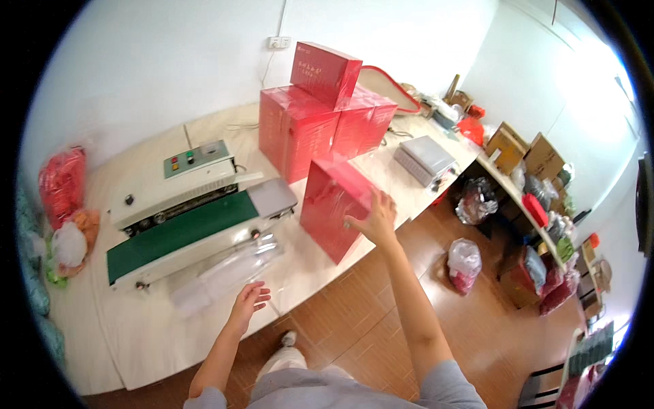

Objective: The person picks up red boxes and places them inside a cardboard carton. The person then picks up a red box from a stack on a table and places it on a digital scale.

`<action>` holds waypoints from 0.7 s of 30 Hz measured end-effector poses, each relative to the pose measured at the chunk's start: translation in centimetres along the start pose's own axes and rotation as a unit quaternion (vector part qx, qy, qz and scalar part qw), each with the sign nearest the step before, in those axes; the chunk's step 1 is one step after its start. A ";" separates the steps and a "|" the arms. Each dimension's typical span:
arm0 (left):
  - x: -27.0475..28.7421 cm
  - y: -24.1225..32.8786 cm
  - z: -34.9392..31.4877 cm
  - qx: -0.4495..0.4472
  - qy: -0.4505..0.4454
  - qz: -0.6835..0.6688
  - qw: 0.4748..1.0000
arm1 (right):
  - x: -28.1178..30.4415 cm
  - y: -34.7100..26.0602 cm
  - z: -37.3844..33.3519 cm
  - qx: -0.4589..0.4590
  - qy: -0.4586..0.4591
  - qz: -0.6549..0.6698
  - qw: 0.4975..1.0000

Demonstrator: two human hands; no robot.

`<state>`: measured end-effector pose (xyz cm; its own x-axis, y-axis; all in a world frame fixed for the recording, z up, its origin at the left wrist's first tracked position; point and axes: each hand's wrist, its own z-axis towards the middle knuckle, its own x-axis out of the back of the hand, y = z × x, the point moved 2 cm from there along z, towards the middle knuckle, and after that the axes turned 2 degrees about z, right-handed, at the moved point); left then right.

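My right hand (379, 218) reaches to a red box (330, 208) in clear wrap at the table's front edge. Its fingers are spread against the right side of the box, the thumb on the near side. Over the front edge, my left hand (251, 305) is empty, fingers apart. Clear plastic film (228, 271) lies on the table just beyond the left hand. Behind the front box stand large red wrapped boxes (300, 133), with a smaller red box (327, 73) on top of them.
A sealing machine with a green conveyor belt (184, 235) fills the left table. A grey metal box (426, 158) sits to the right. A bagged bundle (464, 264) lies on the wooden floor (340, 317). Cartons (524, 153) crowd the right-hand shelf.
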<state>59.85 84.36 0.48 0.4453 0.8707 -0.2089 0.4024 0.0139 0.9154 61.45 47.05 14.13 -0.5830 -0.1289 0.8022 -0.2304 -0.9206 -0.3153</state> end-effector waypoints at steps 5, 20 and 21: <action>-3.9 3.1 13.1 0.060 -0.045 -0.155 0.985 | -4.0 2.1 9.7 -0.108 -0.251 -0.086 0.958; -6.7 2.7 26.0 0.410 -0.295 0.009 0.863 | 0.9 -8.8 -14.1 0.164 -0.206 -0.100 0.960; -7.0 2.6 25.3 0.412 -0.310 0.028 0.856 | 1.0 -9.0 -15.6 0.171 -0.197 -0.124 0.957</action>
<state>78.01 65.84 -4.36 0.7189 0.4267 -0.5486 0.6803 -0.5937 0.4297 50.81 61.00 9.86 -0.1887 0.0418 0.9812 -0.0151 -0.9991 0.0396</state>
